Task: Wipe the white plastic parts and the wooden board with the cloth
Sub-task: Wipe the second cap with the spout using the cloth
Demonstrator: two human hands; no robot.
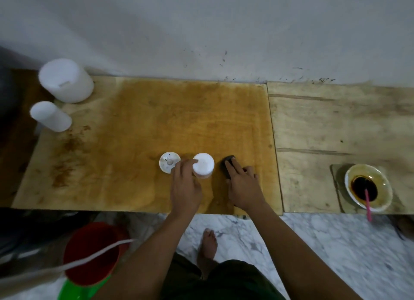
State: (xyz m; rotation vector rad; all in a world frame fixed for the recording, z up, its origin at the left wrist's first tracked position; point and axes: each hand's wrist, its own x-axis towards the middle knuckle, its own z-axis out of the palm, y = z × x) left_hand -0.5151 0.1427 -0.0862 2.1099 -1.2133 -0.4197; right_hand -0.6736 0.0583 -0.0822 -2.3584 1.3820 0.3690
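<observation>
Your right hand [244, 187] presses the dark cloth [229, 158] flat on the wooden board [134, 131], fingers straight. Your left hand [186, 187] grips the small white cylinder [203, 165], which stands upright just left of the dark cloth; 1 short sweep left should reach it.

A white bowl [350, 175] of dark liquid [364, 187] sits on the pale planked worktop [336, 120] at the right, a pink stick [368, 204] leaning out over its near rim. Below the worktop's edge, a red bucket [94, 252] stands on the marble floor [313, 243], a white cord [107, 249] crossing its mouth and a green container [83, 288] beneath it. A grey scuffed wall [201, 31] rises behind.
</observation>
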